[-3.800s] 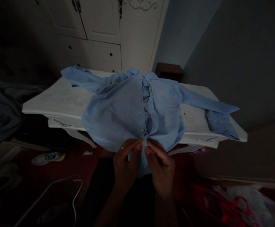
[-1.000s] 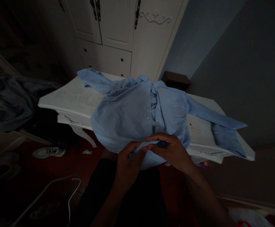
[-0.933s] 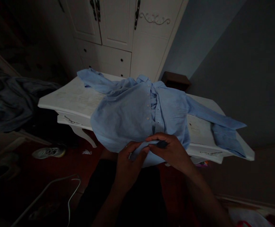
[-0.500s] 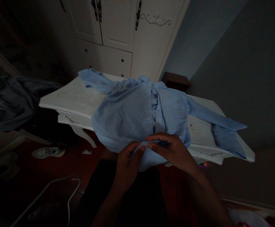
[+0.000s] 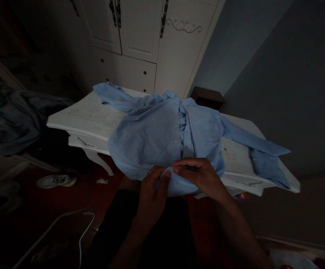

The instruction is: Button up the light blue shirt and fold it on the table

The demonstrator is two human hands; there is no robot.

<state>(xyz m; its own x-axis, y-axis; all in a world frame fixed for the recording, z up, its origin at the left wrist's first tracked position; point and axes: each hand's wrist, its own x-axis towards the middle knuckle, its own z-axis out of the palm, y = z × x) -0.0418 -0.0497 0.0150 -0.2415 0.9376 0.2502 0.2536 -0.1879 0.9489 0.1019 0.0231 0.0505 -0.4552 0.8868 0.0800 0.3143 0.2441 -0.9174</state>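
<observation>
Both left hand (image 5: 151, 192) and right hand (image 5: 204, 178) hold fingers (image 5: 166, 175) pinched on the soft, wrinkled blue shirt (image 5: 151, 134)

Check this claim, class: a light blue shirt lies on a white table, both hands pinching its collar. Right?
No. The head view shows the left hand and right hand pinching the near bottom edge, not the collar, of the light blue shirt on the white table.
</observation>
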